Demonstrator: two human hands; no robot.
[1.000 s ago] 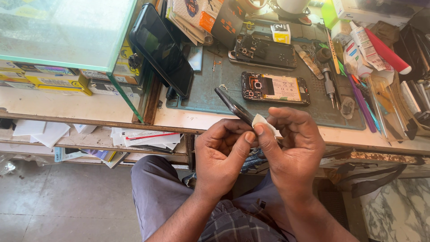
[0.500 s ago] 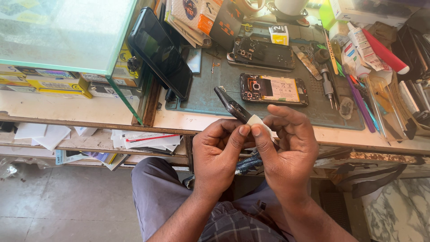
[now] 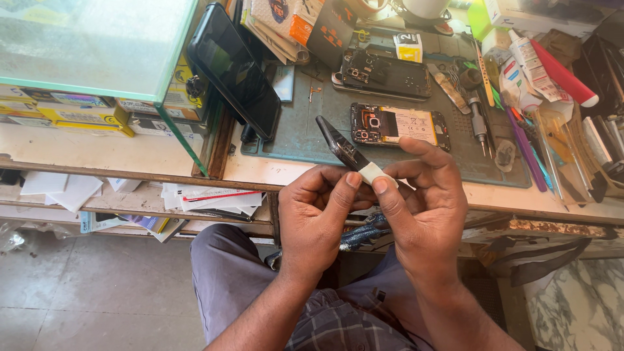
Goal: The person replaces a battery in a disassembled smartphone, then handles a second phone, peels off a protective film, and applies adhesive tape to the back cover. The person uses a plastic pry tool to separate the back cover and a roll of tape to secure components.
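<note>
A: 2 hands meet at the centre of the frame, just below the bench edge. The left hand [image 3: 318, 214] is curled, thumb and forefinger pinching a small white pad [image 3: 375, 173]. The right hand [image 3: 426, 208] pinches the same pad from the other side, its other fingers loosely spread.

B: And the dark tweezers [image 3: 341, 146]?

A: They slant up and left from the pad, their points toward the green mat [image 3: 296, 136]. The handle end is hidden in the grip, so which hand bears them cannot be told.

B: Where might it fail?

A: Likely the pad: held only by fingertips over the person's lap, it could slip and fall to the floor at lower left. The points also sit near the opened phone [image 3: 398, 123] with its pale battery, right of centre, so a jerk forward might scratch it.
</note>
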